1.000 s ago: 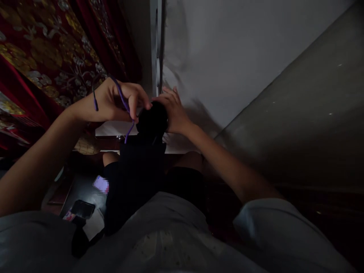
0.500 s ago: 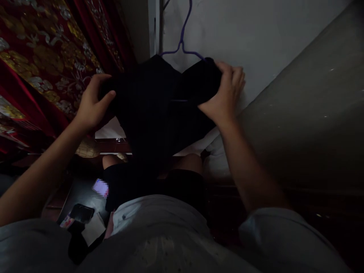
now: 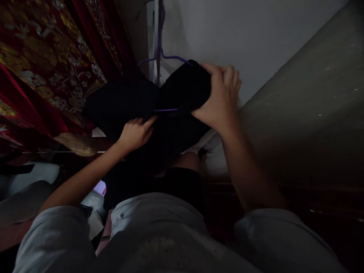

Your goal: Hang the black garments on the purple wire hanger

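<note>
A dark V-necked top (image 3: 127, 94) hangs on a purple hanger (image 3: 174, 57), whose lower bar shows through the neck opening. My right hand (image 3: 223, 94) grips the top's right shoulder, thumb in front and fingers over the far side. At the front of the top, just below the neckline, my left hand (image 3: 135, 133) has its fingers curled into the cloth, the thumb side by the hanger bar. Dim light hides the folds of the fabric and the exact pinch of the left fingers.
Red curtains (image 3: 48, 57) with gold and silver patterns hang at the left. A pale wall (image 3: 227, 30) stands ahead, with a grey slanting surface (image 3: 307, 94) to the right. A lit phone (image 3: 100, 187) lies low at the left beside my dark shorts (image 3: 182, 184).
My left hand has moved from the top's left shoulder right and down to its front, below the neckline. Hanger and top have shifted left. My right hand keeps its hold.
</note>
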Demonstrator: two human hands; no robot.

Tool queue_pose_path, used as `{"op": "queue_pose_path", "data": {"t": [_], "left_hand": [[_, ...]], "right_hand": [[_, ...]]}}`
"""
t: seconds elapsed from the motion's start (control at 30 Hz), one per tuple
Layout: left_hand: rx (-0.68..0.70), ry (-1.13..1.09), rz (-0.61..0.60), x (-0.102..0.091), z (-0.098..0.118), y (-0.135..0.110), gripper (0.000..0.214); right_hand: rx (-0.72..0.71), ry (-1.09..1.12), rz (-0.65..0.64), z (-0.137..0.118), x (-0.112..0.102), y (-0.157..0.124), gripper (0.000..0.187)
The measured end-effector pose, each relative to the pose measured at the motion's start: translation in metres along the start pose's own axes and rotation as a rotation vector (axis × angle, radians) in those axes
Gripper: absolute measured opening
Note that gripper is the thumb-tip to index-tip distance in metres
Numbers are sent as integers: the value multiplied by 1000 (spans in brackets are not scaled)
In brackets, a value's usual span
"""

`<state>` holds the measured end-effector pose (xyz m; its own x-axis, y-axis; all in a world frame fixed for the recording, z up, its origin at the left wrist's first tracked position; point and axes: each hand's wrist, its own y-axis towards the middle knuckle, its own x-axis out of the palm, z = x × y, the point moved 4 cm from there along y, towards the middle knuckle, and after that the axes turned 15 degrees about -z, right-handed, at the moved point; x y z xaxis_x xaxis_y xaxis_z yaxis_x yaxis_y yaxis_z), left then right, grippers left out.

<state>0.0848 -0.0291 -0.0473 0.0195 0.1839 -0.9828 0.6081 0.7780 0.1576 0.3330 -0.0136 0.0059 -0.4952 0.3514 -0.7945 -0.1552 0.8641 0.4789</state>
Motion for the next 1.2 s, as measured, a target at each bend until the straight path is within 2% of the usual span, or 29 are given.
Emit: {"op": "queue_pose_path", "data": {"t": [0.1,0.2,0.27,0.33,0.37,0.43,0.47,0.5,0.57,0.6,0.7,0.8,0.93,1.03,1.1,1.2], "left_hand": [[-68,-135,41,20,5,-2,28],[-42,-357,144,35,19,-8,34],[-54,-516,275,41,31,-12,43],[-113,-664,430,44,42,-17,48],[-155,-736,492,46,46,-19,46],[-230,-876,556,48,54,-22,38],[-255,-939,571,50,58,-23,32],[-273,-995,585,51,61,-25,26],[-301,-1072,630,53,65,-31,18],[-319,-1090,655,55,67,-35,15],[-378,-1115,716,60,68,-47,12],[-393,-1229,767,68,67,-53,30],[-383,-1476,741,80,64,-51,50],[-360,-1543,735,86,62,-50,52],[-323,-1578,689,91,62,-49,47],[-261,-1568,494,102,67,-46,34]], "right_hand": [[-17,-9,6,7,2,-2,82],[-90,31,6,10,17,-9,97],[-145,139,21,8,36,-22,99],[-133,316,79,3,62,-42,90],[-83,430,114,0,77,-53,83],[150,667,124,-5,110,-78,55],[250,786,49,-11,127,-89,44],[323,888,-62,-18,144,-99,41],[407,1062,-282,-33,168,-114,49],[430,1121,-352,-39,175,-119,53],[448,1190,-392,-48,178,-123,58],[406,1207,-378,-50,174,-121,59],[373,1294,-352,-48,169,-121,52],[331,1330,-400,-45,163,-119,43],[302,1327,-433,-44,156,-117,35],[291,1316,-444,-44,149,-117,30]]}}
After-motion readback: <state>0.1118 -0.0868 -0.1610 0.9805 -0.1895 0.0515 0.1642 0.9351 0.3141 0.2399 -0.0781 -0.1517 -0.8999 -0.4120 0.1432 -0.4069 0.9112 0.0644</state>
